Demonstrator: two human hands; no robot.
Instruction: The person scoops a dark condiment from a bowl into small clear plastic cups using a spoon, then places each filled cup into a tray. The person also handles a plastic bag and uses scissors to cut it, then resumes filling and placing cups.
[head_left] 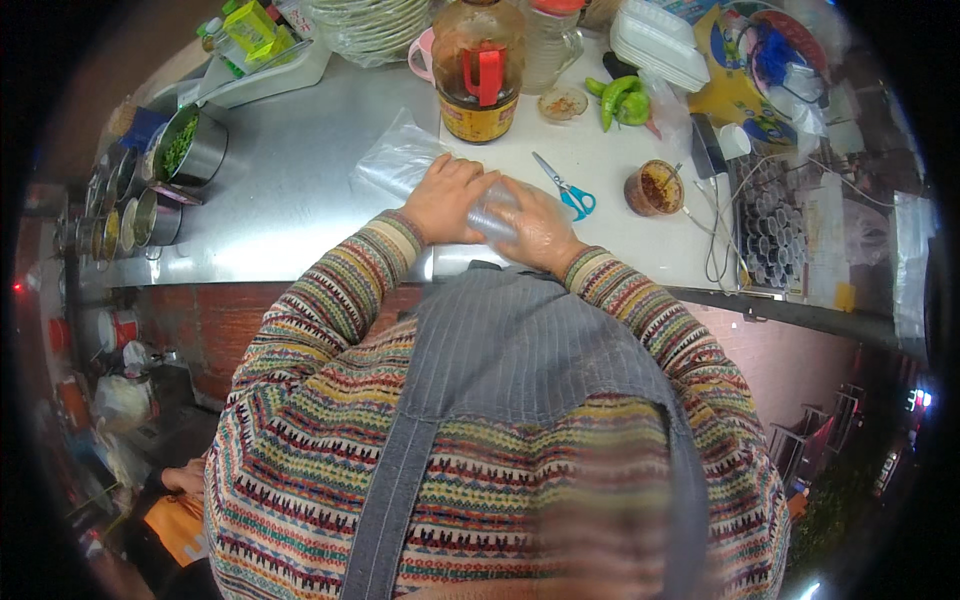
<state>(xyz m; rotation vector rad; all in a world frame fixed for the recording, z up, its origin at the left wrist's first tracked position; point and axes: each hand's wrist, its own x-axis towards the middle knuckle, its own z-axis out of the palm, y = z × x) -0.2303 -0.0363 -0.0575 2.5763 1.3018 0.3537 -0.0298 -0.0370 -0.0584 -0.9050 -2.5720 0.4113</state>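
Both hands meet at the near edge of the steel bench [290,190], closed together round a clear plastic bag [400,160]. The left hand [447,200] lies over the bag with fingers curled down onto it; the right hand [537,232] presses in from the other side, and a bunched part of the bag shows between them. The rest of the bag trails flat toward the bench's middle, left of the hands.

Open steel runs from the hands toward the left edge, where a row of steel pots [165,185] lines it. To the right, on a white board [600,200], blue-handled scissors [566,190] lie just beside the right hand, and a small cup of red paste [653,188] sits near them. At the far edge stand an oil jug [478,70], a stack of plates [370,25], green peppers [620,100] and white foam boxes [660,45], well apart from the hands. Cables [715,230] cross the right end.

The fingertips are tucked under or into the bag, so just how they pinch it cannot be told. The bag's contents are hard to make out. The person's chest hides the bench front below the wrists, and the far things are cut by the picture's rim.
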